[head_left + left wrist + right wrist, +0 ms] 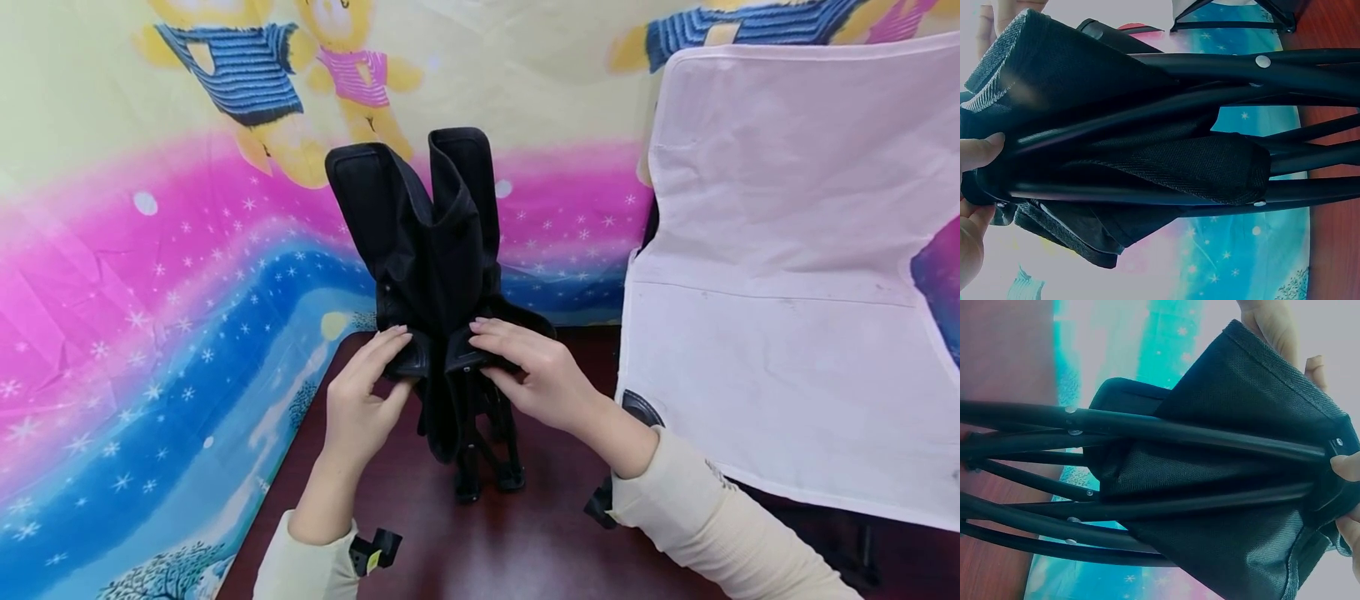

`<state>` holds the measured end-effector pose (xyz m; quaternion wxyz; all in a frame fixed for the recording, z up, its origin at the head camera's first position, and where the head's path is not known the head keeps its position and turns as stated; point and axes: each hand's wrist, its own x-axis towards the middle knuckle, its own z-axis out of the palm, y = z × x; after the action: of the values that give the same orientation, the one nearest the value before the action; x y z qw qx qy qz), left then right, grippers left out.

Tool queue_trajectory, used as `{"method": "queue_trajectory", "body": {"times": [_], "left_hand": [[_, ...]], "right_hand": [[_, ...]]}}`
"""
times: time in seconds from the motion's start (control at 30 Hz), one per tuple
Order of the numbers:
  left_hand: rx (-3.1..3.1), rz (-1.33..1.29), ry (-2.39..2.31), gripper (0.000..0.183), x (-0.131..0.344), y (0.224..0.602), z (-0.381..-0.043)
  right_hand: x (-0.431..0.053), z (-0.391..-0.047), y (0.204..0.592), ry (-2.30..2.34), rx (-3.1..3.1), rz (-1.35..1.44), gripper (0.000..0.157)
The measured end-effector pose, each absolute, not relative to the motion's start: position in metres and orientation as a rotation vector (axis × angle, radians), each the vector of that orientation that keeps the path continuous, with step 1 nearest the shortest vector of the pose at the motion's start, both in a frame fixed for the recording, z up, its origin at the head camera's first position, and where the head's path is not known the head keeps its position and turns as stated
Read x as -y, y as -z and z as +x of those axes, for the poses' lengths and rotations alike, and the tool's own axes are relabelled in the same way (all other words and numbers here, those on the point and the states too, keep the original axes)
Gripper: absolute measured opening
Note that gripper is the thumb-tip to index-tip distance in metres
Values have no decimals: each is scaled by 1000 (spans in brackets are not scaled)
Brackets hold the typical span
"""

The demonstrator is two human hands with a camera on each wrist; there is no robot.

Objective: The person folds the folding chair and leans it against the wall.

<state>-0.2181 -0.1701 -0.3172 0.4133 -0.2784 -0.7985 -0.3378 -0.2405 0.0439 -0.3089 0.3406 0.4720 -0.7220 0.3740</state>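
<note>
A black fabric folding chair [442, 267] stands upright on the dark red table, partly folded, its seat cloth sagging between the frame tubes. My left hand [362, 408] grips the near left corner of the seat, fingers on top and thumb beneath. On the near right corner, my right hand [543, 375] holds in the same way. Crossed black tubes [1310, 78] joined by silver rivets show in the left wrist view. In the right wrist view the thumb [1346, 466] presses beside a small rivet at the seat corner.
A larger white fabric chair [787, 358] stands close on the right, beside my right forearm. Behind hangs a printed cloth [247, 283] with bears and snowflakes. The dark red table [442, 550] extends toward me below the chair's feet.
</note>
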Motion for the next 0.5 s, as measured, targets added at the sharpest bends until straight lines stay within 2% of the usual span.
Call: {"method": "queue_trajectory", "body": {"times": [0.5], "left_hand": [[1996, -663, 852, 44, 171, 318, -217]], "right_hand": [[-45, -238, 312, -1025, 1865, 1203, 38]]}}
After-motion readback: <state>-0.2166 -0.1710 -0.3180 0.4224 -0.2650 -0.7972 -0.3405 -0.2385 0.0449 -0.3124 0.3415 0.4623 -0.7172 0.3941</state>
